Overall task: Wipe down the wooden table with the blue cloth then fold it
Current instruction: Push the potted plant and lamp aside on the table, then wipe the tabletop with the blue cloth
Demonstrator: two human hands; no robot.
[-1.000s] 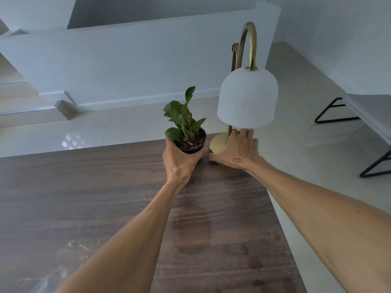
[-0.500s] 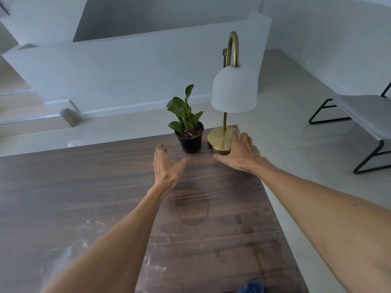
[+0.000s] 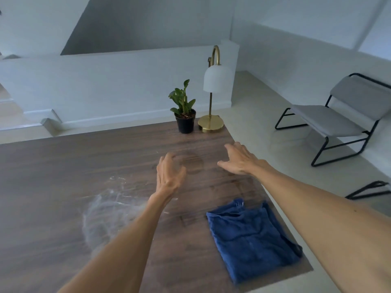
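The wooden table [image 3: 63,170] fills the lower left of the view and shows damp marks and streaks. A blue cloth [image 3: 251,240] lies folded near the table's right front edge, touched by neither hand. My left hand [image 3: 169,174] hovers over the table's middle with fingers loosely apart and nothing in it. My right hand [image 3: 241,159] is spread flat, palm down, just above the surface near the right edge, also empty. Both hands are well short of the far corner.
A small potted plant [image 3: 185,111] in a black pot and a brass lamp [image 3: 212,96] with a white shade stand at the table's far right corner. A grey chair [image 3: 338,117] with a black frame sits on the floor to the right.
My left hand let go of the potted plant and my right hand left the lamp base. Both hands drew back toward me, and the blue cloth came into view.
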